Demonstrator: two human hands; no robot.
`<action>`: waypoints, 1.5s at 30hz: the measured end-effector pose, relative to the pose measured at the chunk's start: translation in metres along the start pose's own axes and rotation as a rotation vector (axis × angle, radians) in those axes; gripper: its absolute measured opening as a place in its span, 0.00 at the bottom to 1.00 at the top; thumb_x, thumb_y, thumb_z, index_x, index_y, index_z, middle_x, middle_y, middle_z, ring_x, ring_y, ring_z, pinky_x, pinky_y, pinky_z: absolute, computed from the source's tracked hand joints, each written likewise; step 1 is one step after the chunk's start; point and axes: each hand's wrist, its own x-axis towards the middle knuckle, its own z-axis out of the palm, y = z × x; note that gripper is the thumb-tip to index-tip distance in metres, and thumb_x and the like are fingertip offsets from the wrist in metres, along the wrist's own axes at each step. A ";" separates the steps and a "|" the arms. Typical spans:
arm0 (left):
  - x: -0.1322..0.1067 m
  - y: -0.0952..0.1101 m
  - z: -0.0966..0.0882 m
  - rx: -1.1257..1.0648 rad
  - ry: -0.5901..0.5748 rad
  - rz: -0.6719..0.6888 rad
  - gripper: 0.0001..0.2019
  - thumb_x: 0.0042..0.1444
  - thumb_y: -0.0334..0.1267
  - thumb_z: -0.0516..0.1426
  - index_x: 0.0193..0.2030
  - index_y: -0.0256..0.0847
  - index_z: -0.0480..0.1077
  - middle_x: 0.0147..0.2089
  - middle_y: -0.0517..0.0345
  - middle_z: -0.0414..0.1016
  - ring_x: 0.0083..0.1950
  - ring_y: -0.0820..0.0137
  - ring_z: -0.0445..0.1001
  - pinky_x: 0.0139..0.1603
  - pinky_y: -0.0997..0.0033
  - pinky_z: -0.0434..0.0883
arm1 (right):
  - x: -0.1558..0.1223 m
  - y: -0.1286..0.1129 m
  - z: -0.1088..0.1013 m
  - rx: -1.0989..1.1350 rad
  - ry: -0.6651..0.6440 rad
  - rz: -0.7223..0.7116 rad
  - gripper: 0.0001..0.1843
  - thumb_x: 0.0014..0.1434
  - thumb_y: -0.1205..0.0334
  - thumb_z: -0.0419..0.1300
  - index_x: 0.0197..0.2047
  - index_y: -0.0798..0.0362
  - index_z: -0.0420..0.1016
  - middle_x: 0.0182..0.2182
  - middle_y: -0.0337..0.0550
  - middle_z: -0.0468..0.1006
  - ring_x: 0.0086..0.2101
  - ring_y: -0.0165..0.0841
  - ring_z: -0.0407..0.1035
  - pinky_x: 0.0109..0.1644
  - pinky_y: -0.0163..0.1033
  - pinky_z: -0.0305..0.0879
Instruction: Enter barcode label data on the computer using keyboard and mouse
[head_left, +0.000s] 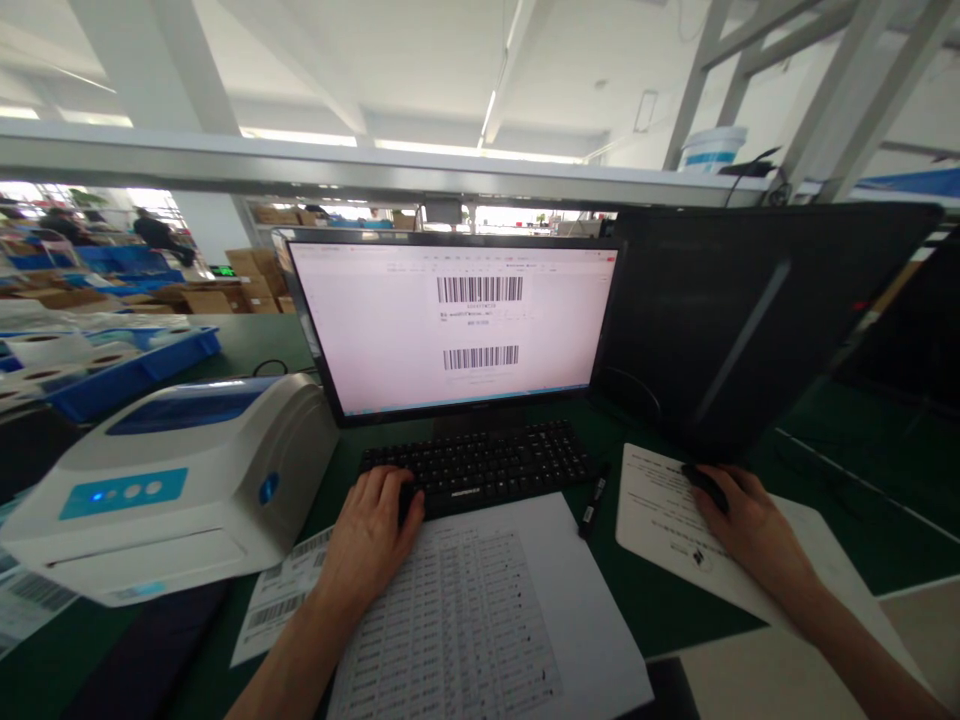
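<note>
My left hand (376, 525) rests on the left end of a black keyboard (487, 465). Its fingers bend over the keys and the thumb stands apart from them. Under that wrist and to its right lies a printed list (480, 610) with rows of text. My right hand (750, 525) is wrapped over a black computer mouse (706, 488), partly hidden by the fingers, on a white printed mouse pad (652, 520). Between keyboard and pad lies a black marker (593, 505). Behind the keyboard, a lit monitor (375, 340) displays two barcodes.
A white label printer (247, 480) with a blue light stands at left, with barcode label sheets (270, 610) beside it. Beyond it, a blue tray (142, 375) holds label rolls. A dark screen (735, 320) stands at right. A shelf (420, 165) crosses above the monitor.
</note>
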 end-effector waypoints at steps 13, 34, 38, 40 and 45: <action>-0.002 -0.001 0.003 -0.008 0.004 -0.013 0.07 0.81 0.41 0.56 0.57 0.43 0.72 0.53 0.46 0.81 0.53 0.50 0.81 0.54 0.45 0.82 | -0.001 0.000 -0.001 -0.029 0.000 0.013 0.39 0.77 0.36 0.47 0.71 0.52 0.82 0.69 0.63 0.75 0.55 0.55 0.81 0.56 0.63 0.88; -0.001 -0.001 0.001 0.017 -0.014 -0.007 0.07 0.82 0.42 0.55 0.58 0.45 0.70 0.53 0.47 0.80 0.53 0.51 0.81 0.54 0.46 0.82 | -0.002 -0.005 -0.008 -0.039 -0.025 0.035 0.39 0.74 0.37 0.48 0.70 0.53 0.82 0.69 0.62 0.76 0.54 0.53 0.80 0.56 0.60 0.87; -0.001 -0.001 0.001 -0.027 -0.019 -0.041 0.08 0.81 0.43 0.55 0.57 0.45 0.72 0.53 0.46 0.82 0.53 0.50 0.81 0.54 0.45 0.82 | -0.003 -0.006 -0.009 -0.031 -0.022 0.031 0.39 0.76 0.37 0.47 0.70 0.53 0.82 0.69 0.62 0.77 0.55 0.54 0.81 0.58 0.63 0.87; -0.001 -0.001 0.001 -0.037 -0.025 -0.049 0.08 0.81 0.43 0.55 0.57 0.45 0.73 0.53 0.45 0.82 0.53 0.50 0.81 0.54 0.44 0.82 | -0.003 -0.007 -0.010 -0.029 -0.023 0.032 0.39 0.76 0.37 0.47 0.71 0.53 0.82 0.69 0.63 0.76 0.55 0.55 0.81 0.59 0.64 0.87; 0.000 0.000 0.001 -0.014 -0.020 -0.030 0.08 0.81 0.42 0.55 0.57 0.44 0.72 0.53 0.45 0.82 0.53 0.50 0.81 0.54 0.45 0.82 | -0.002 -0.007 -0.010 -0.033 -0.027 0.031 0.40 0.75 0.37 0.47 0.70 0.54 0.82 0.68 0.63 0.76 0.55 0.56 0.81 0.59 0.65 0.86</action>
